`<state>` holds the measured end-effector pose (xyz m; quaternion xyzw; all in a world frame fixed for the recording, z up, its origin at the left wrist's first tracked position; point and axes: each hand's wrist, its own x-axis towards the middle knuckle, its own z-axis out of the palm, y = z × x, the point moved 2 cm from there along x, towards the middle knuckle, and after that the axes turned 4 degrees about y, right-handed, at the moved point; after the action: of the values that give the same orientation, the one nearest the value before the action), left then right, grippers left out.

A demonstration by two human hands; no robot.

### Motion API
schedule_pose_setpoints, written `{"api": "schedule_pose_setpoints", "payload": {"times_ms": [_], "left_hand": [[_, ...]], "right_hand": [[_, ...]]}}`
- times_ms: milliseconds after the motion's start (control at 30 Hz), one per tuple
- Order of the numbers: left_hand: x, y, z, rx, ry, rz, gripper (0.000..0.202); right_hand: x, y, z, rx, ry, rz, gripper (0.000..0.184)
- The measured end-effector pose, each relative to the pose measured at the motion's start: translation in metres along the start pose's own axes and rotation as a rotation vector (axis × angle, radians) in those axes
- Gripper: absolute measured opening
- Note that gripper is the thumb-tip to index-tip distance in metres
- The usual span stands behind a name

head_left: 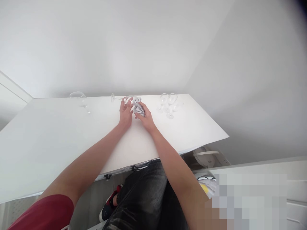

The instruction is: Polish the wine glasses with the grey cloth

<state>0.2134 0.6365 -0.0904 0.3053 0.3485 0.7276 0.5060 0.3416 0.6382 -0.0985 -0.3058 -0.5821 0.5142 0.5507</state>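
Observation:
My left hand [126, 111] is closed around the bowl of a clear wine glass [117, 98]. The glass lies sideways in the air above the table, its foot pointing left and its rim to the right. At the rim, my right hand [145, 116] grips a grey-white cloth [138, 109], part of which is pressed at the mouth of the bowl. My right fingertips are partly hidden behind the cloth.
A white table [134, 140] stands against the wall. Stemmed glasses [170, 105] are grouped right of my hands, and another glass [82, 100] stands at the left. Below the table's right side is a white round-backed object [205, 158].

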Motion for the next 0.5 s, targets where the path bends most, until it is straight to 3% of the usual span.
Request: {"api": "schedule_pose_setpoints", "payload": {"times_ms": [133, 267, 500], "left_hand": [[-0.005, 0.000, 0.004, 0.039, -0.062, -0.065, 0.047], [-0.006, 0.001, 0.007, 0.062, -0.120, -0.042, 0.049], [-0.006, 0.000, 0.011, -0.056, -0.200, -0.012, 0.040]], "right_hand": [[-0.001, 0.007, 0.001, 0.020, -0.029, 0.056, 0.064], [-0.001, 0.009, 0.003, 0.010, -0.086, 0.093, 0.068], [-0.002, 0.000, 0.004, -0.214, -0.046, -0.138, 0.058]]}}
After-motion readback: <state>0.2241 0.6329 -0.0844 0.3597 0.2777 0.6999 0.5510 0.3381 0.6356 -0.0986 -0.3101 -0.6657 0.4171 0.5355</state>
